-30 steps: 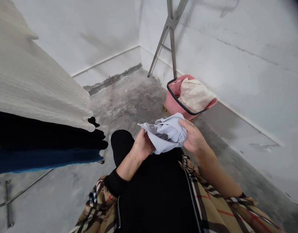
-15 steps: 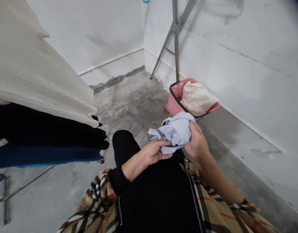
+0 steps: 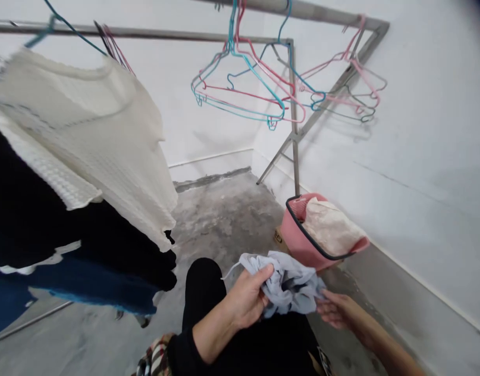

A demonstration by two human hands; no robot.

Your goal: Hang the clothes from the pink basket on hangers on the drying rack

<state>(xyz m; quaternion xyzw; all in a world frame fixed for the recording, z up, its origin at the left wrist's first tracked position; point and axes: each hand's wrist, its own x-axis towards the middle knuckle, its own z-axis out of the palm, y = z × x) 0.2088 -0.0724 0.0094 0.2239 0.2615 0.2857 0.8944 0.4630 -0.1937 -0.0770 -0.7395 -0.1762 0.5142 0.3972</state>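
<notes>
A crumpled light blue-grey piece of clothing (image 3: 289, 279) is stretched between my two hands, above my knees. My left hand (image 3: 250, 297) grips its left side, thumb on top and fingers underneath. On the other side, my right hand (image 3: 337, 308) pinches the cloth's right edge. A dark gap shows in the middle of the folds, and a thin strip sticks out at the left. What kind of garment it is cannot be made out. Just beyond it stands a pink basket (image 3: 302, 235) with a dark rim, holding a cream cloth (image 3: 332, 224).
A metal clothes rack (image 3: 292, 137) stands ahead, with turquoise hangers (image 3: 240, 107) and pink hangers (image 3: 365, 78) on its upper bars. A white knit top (image 3: 118, 125) and dark garments (image 3: 107, 245) hang at the left. A white wall (image 3: 428, 156) borders the right.
The view has tilted up, bringing the hangers and rack bars into sight. My hands have drawn further apart, spreading the cloth sideways, and my right hand has shifted to its edge.
</notes>
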